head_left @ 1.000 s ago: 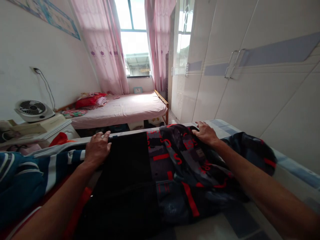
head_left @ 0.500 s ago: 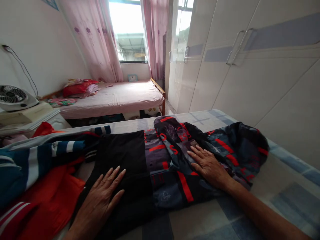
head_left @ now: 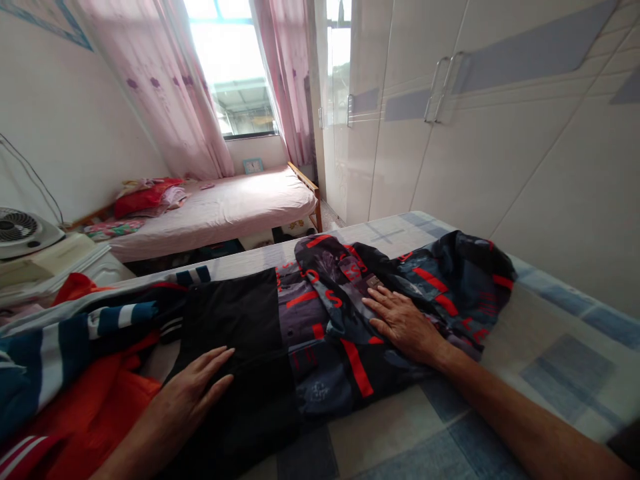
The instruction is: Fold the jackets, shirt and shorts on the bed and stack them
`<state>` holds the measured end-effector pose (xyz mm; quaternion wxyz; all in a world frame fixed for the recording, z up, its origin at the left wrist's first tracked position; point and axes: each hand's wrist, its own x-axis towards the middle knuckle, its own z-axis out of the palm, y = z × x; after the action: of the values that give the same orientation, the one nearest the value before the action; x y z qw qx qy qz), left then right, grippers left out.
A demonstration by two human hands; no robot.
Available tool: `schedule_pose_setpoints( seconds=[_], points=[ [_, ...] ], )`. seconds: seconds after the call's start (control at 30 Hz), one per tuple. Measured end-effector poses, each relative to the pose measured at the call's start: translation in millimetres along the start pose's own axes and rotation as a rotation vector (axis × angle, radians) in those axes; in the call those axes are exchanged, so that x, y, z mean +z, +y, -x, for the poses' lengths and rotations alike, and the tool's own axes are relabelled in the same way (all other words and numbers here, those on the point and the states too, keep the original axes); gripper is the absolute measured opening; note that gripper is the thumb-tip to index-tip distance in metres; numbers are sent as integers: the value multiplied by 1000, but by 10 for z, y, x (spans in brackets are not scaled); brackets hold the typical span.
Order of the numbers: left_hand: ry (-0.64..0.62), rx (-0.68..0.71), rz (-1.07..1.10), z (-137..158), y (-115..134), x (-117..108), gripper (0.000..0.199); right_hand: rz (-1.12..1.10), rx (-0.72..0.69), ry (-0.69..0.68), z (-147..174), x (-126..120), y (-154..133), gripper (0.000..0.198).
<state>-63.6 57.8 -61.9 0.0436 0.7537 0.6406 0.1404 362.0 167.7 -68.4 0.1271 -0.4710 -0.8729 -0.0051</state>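
Note:
A black and grey jacket (head_left: 320,333) with red stripes and lettering lies spread across the bed. Its plain black part (head_left: 235,313) is on the left, and a bunched, hood-like part (head_left: 470,280) is at the right end. My right hand (head_left: 403,327) rests flat on the patterned middle, fingers stretched out. On the black part lies my left hand (head_left: 195,380), tipped partly onto its side with fingers extended. Neither hand grips the cloth. Close to the left hand are a blue-and-white striped garment (head_left: 55,350) and an orange garment (head_left: 95,393).
A checked sheet (head_left: 565,367) covers the near bed. Beyond stands a second bed with a pink sheet (head_left: 240,207) and a red bundle (head_left: 145,200). White wardrobes (head_left: 450,167) line the right side. At the left, a fan (head_left: 23,230) sits on a cabinet.
My view has turned slightly right, so the scene sits further left. My left hand has rolled from lying flat toward its side. The right hand stays on the jacket.

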Motion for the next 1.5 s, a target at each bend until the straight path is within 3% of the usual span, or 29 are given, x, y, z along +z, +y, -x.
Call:
schedule_pose_setpoints(
  seconds=[0.1,0.2,0.43,0.5,0.67,0.77,0.9,1.1,1.23,1.37,1.5],
  points=[
    [-85,-56,218,-445,223,-279,47,-21,16,-4,0,0,-5,47],
    [-109,-31,368,-1003,565,-360,53,-43,24,-11,6,-1,-6,47],
    [111,131,198,-2110,1212,69,38,-102,44,-21,14,-31,-16,47],
    [116,256,112,-2316,1395,175,38,-118,53,-22,13,-39,-16,46],
    [-20,602,-104,-2661,1783,395,45,-160,56,-15,18,-57,-9,46],
    [-32,662,-231,-2813,1871,475,44,-175,38,14,25,-57,-2,46],
    [-14,657,-359,-2964,1853,466,29,-183,22,44,34,-42,6,45],
    [27,648,-447,-3010,1708,277,19,-181,-2,80,48,-12,13,43],
    [106,642,-447,-2831,1549,-55,15,-153,-20,195,56,-30,10,47],
    [210,625,-443,-2267,1256,-457,26,-99,-37,378,61,-87,-5,56],
    [357,672,-537,-1333,858,-604,17,-90,-79,435,68,-116,-23,61]
  ],
)
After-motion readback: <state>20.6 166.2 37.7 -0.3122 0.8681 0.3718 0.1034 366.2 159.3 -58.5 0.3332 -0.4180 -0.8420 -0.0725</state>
